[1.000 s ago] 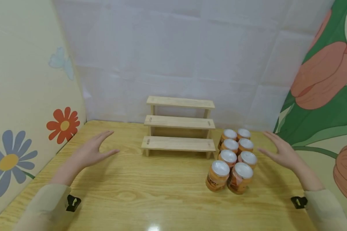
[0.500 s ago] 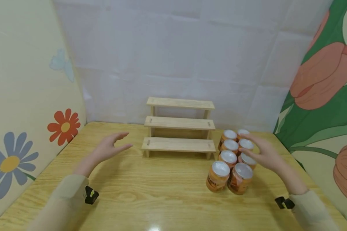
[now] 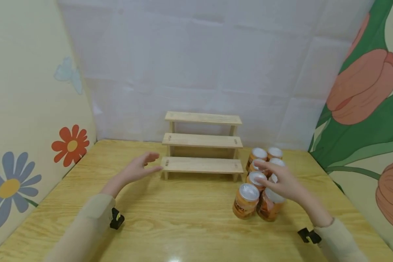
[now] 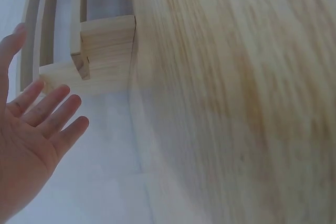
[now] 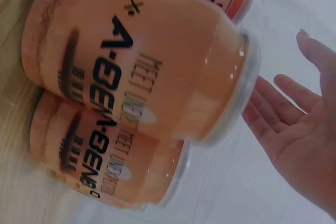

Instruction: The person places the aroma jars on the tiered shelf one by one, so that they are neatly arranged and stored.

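Right hand: fingers spread, flat above the orange cans, gripping none.
Cans: clustered in two rows on the table, just right of the wooden stepped shelf.
Left hand: fingers straight, empty, near the shelf's lowest step.

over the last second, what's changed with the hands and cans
Both hands moved inward. The right hand swung left from beside the cans to hover over the cluster, fingers spread, gripping nothing. The left hand slid right and forward, up to the left end of the wooden stepped shelf, open. The cans, shelf and table stayed put.
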### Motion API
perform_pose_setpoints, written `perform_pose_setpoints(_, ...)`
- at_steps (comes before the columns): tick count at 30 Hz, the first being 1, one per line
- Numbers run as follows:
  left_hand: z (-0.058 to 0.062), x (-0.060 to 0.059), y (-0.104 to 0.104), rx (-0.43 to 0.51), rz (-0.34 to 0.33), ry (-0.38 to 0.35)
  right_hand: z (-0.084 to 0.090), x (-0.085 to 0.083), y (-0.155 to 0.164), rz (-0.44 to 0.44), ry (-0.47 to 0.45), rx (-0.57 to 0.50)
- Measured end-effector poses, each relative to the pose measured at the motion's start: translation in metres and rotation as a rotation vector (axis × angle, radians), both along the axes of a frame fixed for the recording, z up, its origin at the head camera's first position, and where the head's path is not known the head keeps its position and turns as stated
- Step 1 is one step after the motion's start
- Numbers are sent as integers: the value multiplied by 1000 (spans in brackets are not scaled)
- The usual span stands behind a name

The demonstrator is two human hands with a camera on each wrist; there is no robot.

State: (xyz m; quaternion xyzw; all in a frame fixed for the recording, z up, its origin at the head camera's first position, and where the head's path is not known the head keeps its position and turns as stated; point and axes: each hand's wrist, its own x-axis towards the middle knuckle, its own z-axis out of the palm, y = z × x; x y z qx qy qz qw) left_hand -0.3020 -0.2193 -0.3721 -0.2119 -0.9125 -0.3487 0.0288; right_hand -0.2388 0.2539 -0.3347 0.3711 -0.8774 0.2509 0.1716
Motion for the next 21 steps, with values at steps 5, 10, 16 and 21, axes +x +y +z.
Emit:
perform_pose_setpoints(5, -3, -4, -1, -22, -3, -7, -6, 5, -8, 2, -139, -4)
perform_pose_setpoints(10, -8, -9, -8, -48, 1, 3, -8, 9, -15, 43, -232, -5)
perform_pose_setpoints(16, -14, -12, -13, -106, 1, 22, -10, 12, -19, 96, -281, 26)
perform_pose_setpoints(21, -13, -14, -9, -196, 5, 66, -11, 14, -20, 66, -284, 68)
